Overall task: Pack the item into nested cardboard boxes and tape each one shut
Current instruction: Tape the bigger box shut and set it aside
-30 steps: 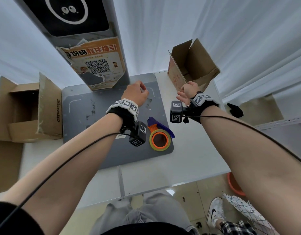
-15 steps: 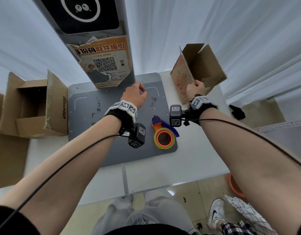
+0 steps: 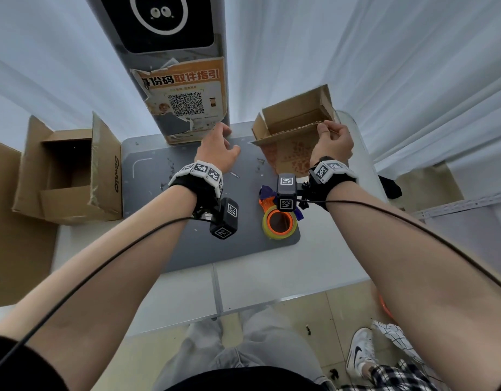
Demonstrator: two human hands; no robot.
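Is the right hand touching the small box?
Touching. The head view shows the right hand pinching the near edge of the small box.

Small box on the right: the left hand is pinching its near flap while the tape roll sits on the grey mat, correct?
Not quite. In the head view it is the right hand that pinches the near flap of the small box; the left hand hovers over the grey mat, holding nothing. The tape roll does sit on the mat.

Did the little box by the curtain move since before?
Yes. The small cardboard box, pinched by the right hand, swung upright and came nearer the grey tower, toward the mat.
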